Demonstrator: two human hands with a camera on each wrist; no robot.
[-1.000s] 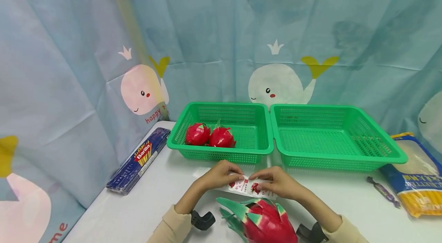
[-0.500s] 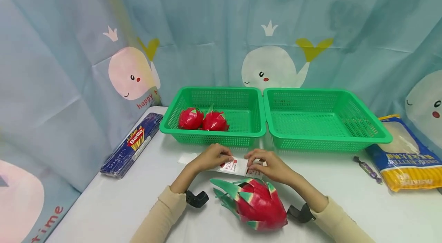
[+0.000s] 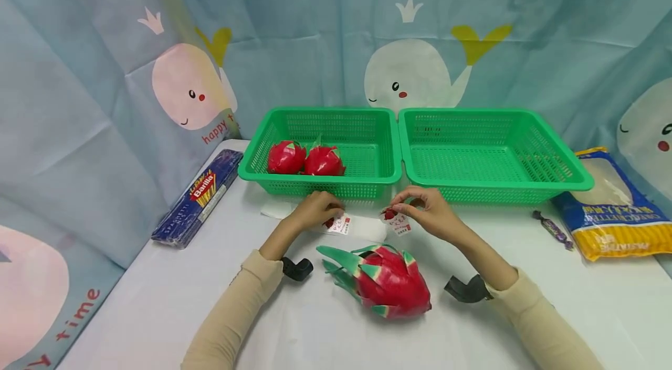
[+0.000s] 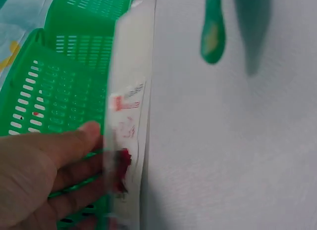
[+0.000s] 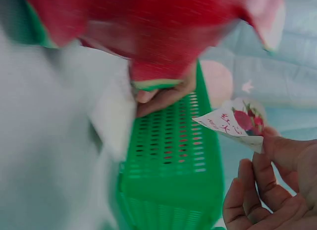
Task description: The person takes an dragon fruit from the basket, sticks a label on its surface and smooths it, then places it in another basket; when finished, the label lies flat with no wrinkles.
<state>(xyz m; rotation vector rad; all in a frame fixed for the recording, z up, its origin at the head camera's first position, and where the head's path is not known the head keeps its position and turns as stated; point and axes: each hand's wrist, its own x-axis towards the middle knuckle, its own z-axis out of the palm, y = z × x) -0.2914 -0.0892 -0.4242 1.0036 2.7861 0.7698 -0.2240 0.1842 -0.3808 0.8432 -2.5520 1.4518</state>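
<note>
My right hand [image 3: 433, 215] pinches a loose dragon fruit sticker [image 3: 397, 223] between thumb and fingertips, above the table. In the right wrist view this white sticker [image 5: 230, 123] is slightly curled, with red writing and a fruit picture. My left hand [image 3: 314, 210] holds the white sticker strip [image 3: 364, 229] near its middle. Thumb and fingers grip the strip's edge in the left wrist view, beside another printed sticker [image 4: 126, 126]. A large red dragon fruit [image 3: 394, 282] with green leaf tips lies on the table between my forearms.
Behind the hands stand two green baskets; the left basket [image 3: 367, 178] holds two dragon fruits [image 3: 324, 161], and the right basket [image 3: 472, 183] adjoins it. A blue spaghetti pack [image 3: 196, 198] lies left. A wrapped candy [image 3: 552, 230] and a blue-yellow bag [image 3: 614, 212] lie right.
The right hand has lifted a sticker off the strip and moved slightly right with it. The left hand stays on the strip. The head view has tilted downward.
</note>
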